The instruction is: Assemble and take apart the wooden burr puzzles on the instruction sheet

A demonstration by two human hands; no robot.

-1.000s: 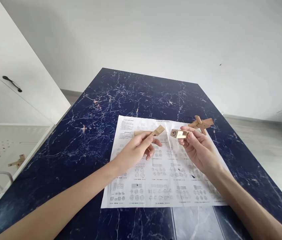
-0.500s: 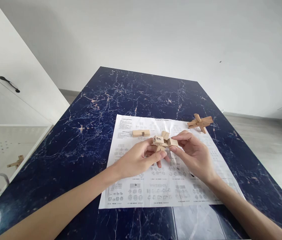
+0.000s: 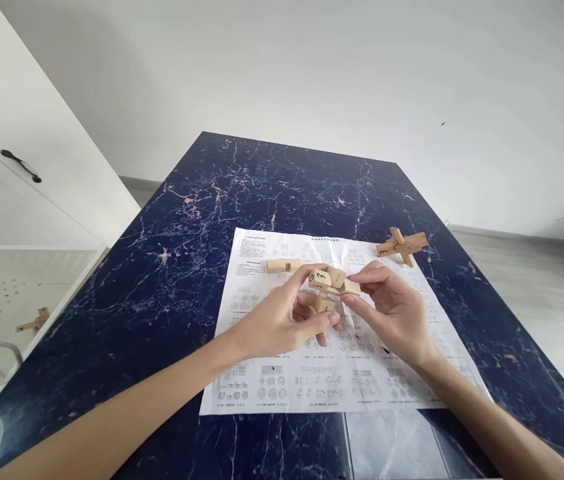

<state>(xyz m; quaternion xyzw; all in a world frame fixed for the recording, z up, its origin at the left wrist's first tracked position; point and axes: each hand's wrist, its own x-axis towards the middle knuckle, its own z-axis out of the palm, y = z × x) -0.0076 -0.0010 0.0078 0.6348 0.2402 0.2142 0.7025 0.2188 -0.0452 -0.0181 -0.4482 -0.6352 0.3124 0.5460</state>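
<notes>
Crossed wooden blocks [image 3: 321,279], one set, notched, marked "3" on an end: held up over the printed sheet, near its middle, between both hands. Left hand [image 3: 273,321]: thumb and fingers pinching the near and left parts. Right hand [image 3: 396,312]: thumb and forefinger pinching the right end. Loose block [image 3: 277,267], one, notched: lying on the sheet, beyond the left hand. Wooden cross [image 3: 415,243], one (darker wood, from where I stand): at the far right corner of the printed sheet [image 3: 242,393]. Table [image 3: 262,180]: blue, marble-patterned, beneath everything listed.
</notes>
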